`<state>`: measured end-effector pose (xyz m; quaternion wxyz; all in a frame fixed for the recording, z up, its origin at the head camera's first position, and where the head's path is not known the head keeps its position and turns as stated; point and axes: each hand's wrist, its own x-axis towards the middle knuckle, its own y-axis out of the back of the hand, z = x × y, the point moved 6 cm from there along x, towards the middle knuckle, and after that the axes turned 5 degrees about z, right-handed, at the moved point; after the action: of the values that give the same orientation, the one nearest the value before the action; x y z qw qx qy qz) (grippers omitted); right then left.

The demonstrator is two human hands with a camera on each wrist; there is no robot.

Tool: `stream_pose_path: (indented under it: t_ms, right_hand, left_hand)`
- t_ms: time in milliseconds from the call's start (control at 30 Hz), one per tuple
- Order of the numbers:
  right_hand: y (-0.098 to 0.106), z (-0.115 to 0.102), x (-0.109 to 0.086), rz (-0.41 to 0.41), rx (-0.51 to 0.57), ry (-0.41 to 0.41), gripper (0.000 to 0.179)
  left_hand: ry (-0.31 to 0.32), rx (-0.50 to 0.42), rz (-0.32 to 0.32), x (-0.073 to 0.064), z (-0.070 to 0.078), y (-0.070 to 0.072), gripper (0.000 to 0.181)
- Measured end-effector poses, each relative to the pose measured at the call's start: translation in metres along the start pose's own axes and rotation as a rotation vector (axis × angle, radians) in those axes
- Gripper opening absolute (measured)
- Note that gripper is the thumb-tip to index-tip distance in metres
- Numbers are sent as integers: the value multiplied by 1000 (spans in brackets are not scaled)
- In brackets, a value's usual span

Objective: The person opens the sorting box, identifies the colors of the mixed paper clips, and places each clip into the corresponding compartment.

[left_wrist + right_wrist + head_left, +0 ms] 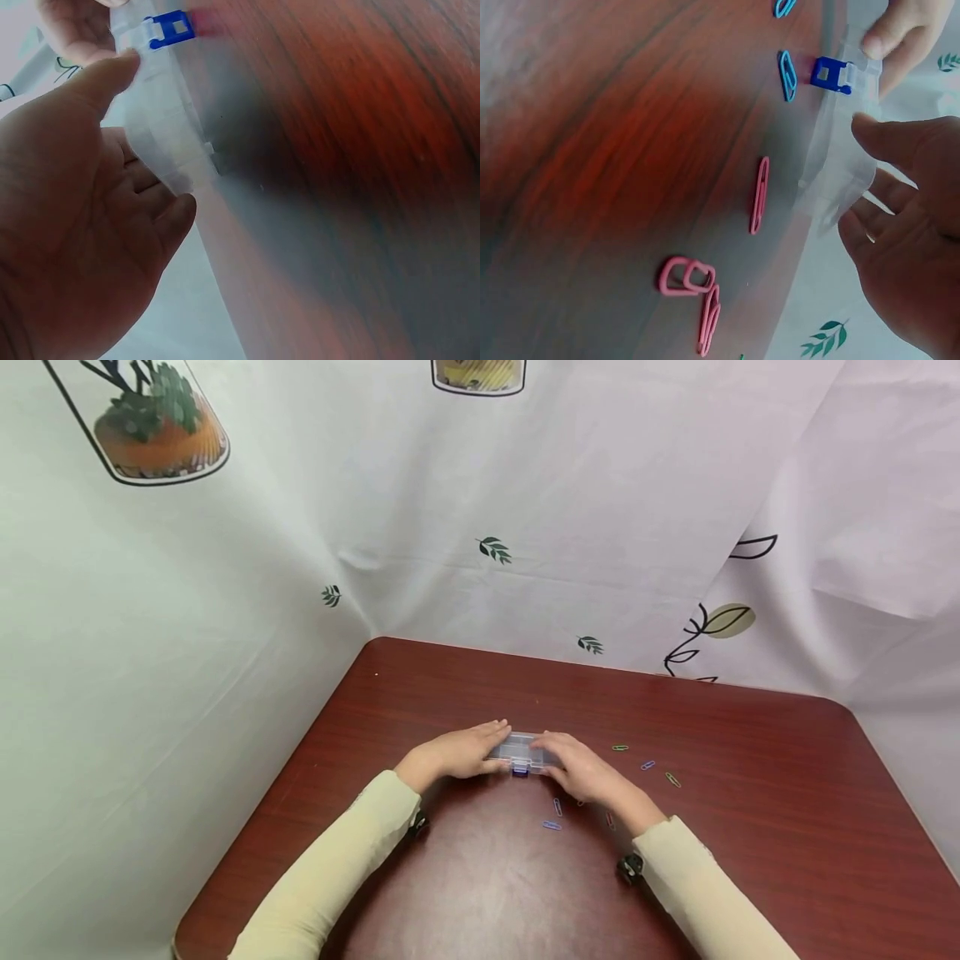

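Observation:
A small clear plastic box (517,748) with a blue latch (520,770) lies between both hands near the middle of the table. My left hand (468,752) grips its left end, thumb on the front side and fingers round the back. At the other end, my right hand (583,768) holds it in a similar way, its thumb near the latch. In the left wrist view the blue latch (172,30) sticks out from the front wall. Whether the latch is fastened cannot be told. Compartments show faintly through the lid.
Several loose paper clips lie to the right and front of the box: a green clip (672,779), a blue clip (552,825) and a pink clip (760,195) among them. The dark red wooden table (465,877) meets a white printed cloth (525,502) at its back and left edges.

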<state>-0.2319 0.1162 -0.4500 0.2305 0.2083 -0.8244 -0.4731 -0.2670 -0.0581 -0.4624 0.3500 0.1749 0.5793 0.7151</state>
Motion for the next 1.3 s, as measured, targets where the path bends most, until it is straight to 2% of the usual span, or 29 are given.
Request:
stream_pose_path:
  t_ms: [67, 300, 600, 833, 1067, 1300]
  right_hand:
    - [1, 1, -1, -6, -23, 20, 37]
    - [2, 7, -1, -40, -32, 15, 40]
    - [2, 5, 3, -10, -99, 55, 43]
    - [2, 2, 0, -8, -128, 72, 47]
    - [1, 4, -4, -26, -154, 80, 50]
    - [0, 6, -5, -41, -155, 65, 50]
  left_hand:
    - [-5, 14, -1, -1, 1, 1, 72]
    - [-15, 22, 14, -4, 1, 2, 71]
    - [-2, 12, 49, -2, -3, 4, 71]
    - [26, 45, 90, -1, -3, 2, 72]
    - [34, 51, 157, -2, -1, 3, 70]
    - [28, 16, 157, -4, -5, -1, 72]
